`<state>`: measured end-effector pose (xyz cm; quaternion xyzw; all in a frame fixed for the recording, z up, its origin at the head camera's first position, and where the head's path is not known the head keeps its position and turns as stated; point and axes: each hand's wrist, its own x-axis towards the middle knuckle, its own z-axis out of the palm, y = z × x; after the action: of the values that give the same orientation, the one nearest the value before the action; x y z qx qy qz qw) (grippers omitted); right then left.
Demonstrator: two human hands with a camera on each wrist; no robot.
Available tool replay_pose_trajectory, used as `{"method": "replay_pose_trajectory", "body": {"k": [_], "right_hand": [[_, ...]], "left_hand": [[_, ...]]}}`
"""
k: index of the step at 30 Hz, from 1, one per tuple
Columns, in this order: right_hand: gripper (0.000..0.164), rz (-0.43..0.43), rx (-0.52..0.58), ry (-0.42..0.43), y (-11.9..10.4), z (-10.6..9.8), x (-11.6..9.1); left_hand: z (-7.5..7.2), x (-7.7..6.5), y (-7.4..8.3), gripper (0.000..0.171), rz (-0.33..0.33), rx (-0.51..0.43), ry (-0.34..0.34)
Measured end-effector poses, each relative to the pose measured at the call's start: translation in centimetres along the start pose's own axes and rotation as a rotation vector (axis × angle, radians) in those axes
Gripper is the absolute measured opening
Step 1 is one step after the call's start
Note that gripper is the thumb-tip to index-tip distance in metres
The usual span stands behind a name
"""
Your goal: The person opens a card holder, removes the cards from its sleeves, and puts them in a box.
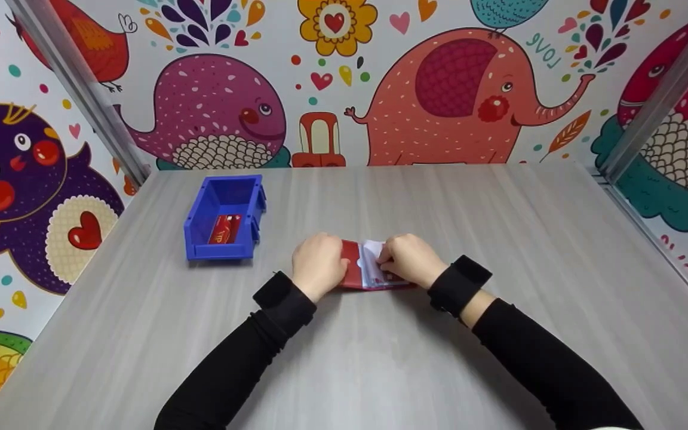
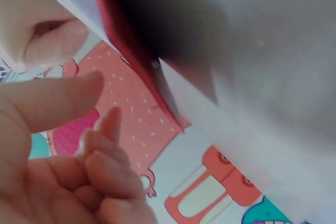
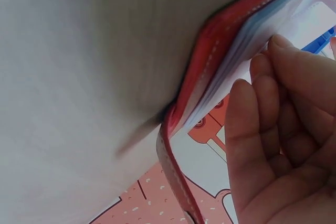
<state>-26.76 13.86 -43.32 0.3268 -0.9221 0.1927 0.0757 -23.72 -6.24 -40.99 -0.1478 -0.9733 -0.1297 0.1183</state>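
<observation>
A small red card holder (image 1: pixel 352 273) lies spread on the table, with white stitching along its cover (image 3: pixel 202 66). Clear plastic sleeves (image 3: pixel 239 59) stand up from its middle. My right hand (image 1: pixel 412 260) pinches the edge of a sleeve between thumb and index finger, as the right wrist view shows (image 3: pixel 286 108). My left hand (image 1: pixel 320 266) is at the holder's left cover. In the left wrist view this hand (image 2: pixel 68 150) has its thumb out and its fingers loosely bent, with nothing between them. A strap with a snap (image 3: pixel 178 174) hangs off the holder's edge.
A blue plastic bin (image 1: pixel 192 239) stands at the table's back left, with a red card marked VIP (image 1: pixel 225 229) inside. The grey table (image 1: pixel 344 370) meets cartoon-printed walls (image 1: pixel 332 77) at the back and sides. Metal posts (image 1: pixel 81 89) mark the corners.
</observation>
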Motion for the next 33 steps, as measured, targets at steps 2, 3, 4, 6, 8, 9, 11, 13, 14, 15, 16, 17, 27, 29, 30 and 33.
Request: {"method": "replay_pose_trajectory", "body": {"k": [2, 3, 4, 6, 8, 9, 11, 13, 14, 15, 16, 17, 27, 29, 30, 33], "right_hand": [[0.007, -0.006, 0.006, 0.007, 0.0, 0.0, 0.0], [0.007, -0.011, 0.010, 0.013, 0.1, 0.1, 0.0], [0.008, -0.016, 0.013, 0.019, 0.1, 0.1, -0.1], [0.008, -0.028, 0.017, 0.029, 0.2, 0.1, -0.1], [0.008, -0.038, 0.020, 0.038, 0.2, 0.1, -0.2], [0.008, -0.043, 0.019, 0.040, 0.2, 0.1, -0.2], [0.009, -0.046, 0.022, 0.037, 0.2, 0.1, -0.1], [0.012, -0.045, 0.021, 0.032, 0.2, 0.1, -0.1], [0.013, -0.046, 0.018, 0.030, 0.3, 0.1, -0.1], [0.014, -0.048, 0.014, 0.029, 0.3, 0.1, -0.1], [0.015, -0.043, 0.013, 0.026, 0.3, 0.1, -0.1], [0.016, -0.040, 0.012, 0.023, 0.3, 0.1, -0.1], [0.018, -0.052, 0.005, 0.023, 0.2, 0.1, 0.0], [0.017, -0.055, 0.005, 0.027, 0.2, 0.1, 0.0], [0.017, -0.055, 0.005, 0.028, 0.2, 0.1, 0.0], [0.016, -0.055, -0.001, 0.031, 0.3, 0.1, -0.1]], "left_hand": [[0.2, -0.1, 0.4, 0.023, 0.066, -0.037, 0.010], [0.3, -0.2, 0.6, 0.024, 0.100, -0.050, 0.014], [0.4, -0.3, 0.8, 0.025, 0.133, -0.059, 0.016], [0.7, -0.5, 1.3, 0.024, 0.203, -0.063, 0.026], [0.9, -0.6, 1.9, 0.021, 0.260, -0.051, 0.030], [1.0, -0.7, 2.1, 0.020, 0.281, -0.043, 0.025], [1.2, -0.8, 2.6, 0.023, 0.319, -0.024, 0.024], [1.4, -0.8, 2.9, 0.025, 0.345, -0.005, 0.028], [1.6, -0.8, 3.0, 0.027, 0.355, 0.006, 0.033], [1.7, -0.8, 3.1, 0.028, 0.364, 0.017, 0.040], [1.9, -0.8, 3.1, 0.028, 0.374, 0.028, 0.050], [2.1, -0.8, 3.1, 0.027, 0.382, 0.034, 0.060], [2.8, -0.6, 2.7, 0.019, 0.439, 0.039, 0.161], [2.9, -0.6, 2.6, 0.021, 0.440, 0.035, 0.170], [2.9, -0.6, 2.6, 0.022, 0.441, 0.035, 0.173], [2.9, -0.6, 2.6, 0.024, 0.441, 0.028, 0.176]]}}
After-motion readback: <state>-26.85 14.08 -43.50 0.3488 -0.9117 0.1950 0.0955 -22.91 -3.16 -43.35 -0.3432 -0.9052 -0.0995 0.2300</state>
